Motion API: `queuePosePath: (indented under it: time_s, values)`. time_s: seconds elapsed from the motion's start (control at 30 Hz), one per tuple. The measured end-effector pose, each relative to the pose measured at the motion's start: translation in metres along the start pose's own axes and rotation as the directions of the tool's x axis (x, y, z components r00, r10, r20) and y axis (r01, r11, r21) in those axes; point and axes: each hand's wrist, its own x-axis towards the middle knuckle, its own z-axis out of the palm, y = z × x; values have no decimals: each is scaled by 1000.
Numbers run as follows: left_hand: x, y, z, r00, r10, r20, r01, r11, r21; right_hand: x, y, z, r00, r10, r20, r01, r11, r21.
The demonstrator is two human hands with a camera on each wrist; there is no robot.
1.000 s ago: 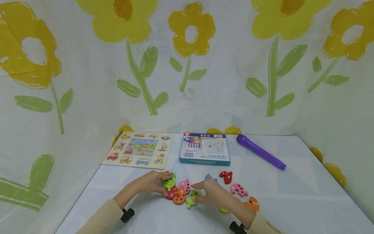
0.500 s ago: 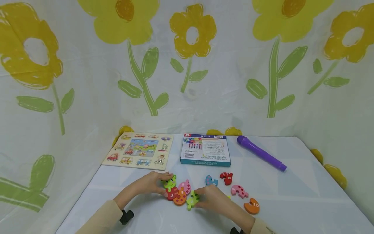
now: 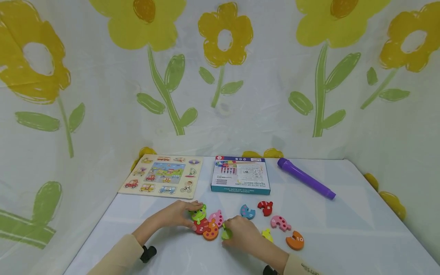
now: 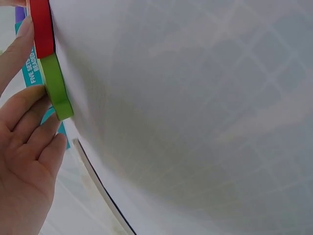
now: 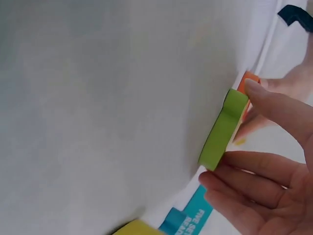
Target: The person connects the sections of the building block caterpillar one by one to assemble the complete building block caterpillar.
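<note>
My left hand [image 3: 176, 214] holds the left end of a caterpillar number puzzle, with its fingers at the smiling green head [image 3: 198, 214] and its thumb by the red piece 2 [image 3: 201, 228]. In the left wrist view those edges show as the green head [image 4: 56, 88] and red piece [image 4: 43, 29]. Orange piece 3 [image 3: 211, 232] and pink piece 4 [image 3: 216, 218] join on to the right. My right hand [image 3: 242, 231] pinches a green puzzle piece [image 5: 222, 129] between thumb and fingers, close beside the pink and orange pieces. That hand hides most of its printed face.
Loose pieces lie to the right: blue [image 3: 247, 212], red [image 3: 266, 208], pink [image 3: 280, 223], orange [image 3: 295, 240] and a partly hidden yellow one [image 3: 267, 234]. Behind are a vehicle puzzle board [image 3: 165, 176], a flat bead box [image 3: 240, 175] and a purple tube-shaped stick [image 3: 306, 178].
My right hand has come in over the green piece, closed its fingers on it and turned it. The blue and yellow pieces have come out from behind that hand. My left hand stays in place.
</note>
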Motion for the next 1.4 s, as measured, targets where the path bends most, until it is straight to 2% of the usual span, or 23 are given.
queuePosePath:
  time_s: [0.23,0.37,0.73,1.3,1.4]
  values:
    - [0,-1,0,1000,-5,1,5,1000,0,0,12,1,999,31,44,-37,990,137]
    - [0,-2,0,1000,-5,2,5,1000,-6,-1,17,-2,998,47,46,-54,984,170]
    - [0,-3,0,1000,-13,6,13,1000,-6,-4,28,-9,999,30,27,-35,984,176]
    - [4,-3,0,1000,-16,17,16,1000,-2,1,29,-11,999,-25,34,19,986,168]
    - [4,-3,-1,1000,-10,20,10,1000,-5,2,31,-15,999,-19,49,10,983,183]
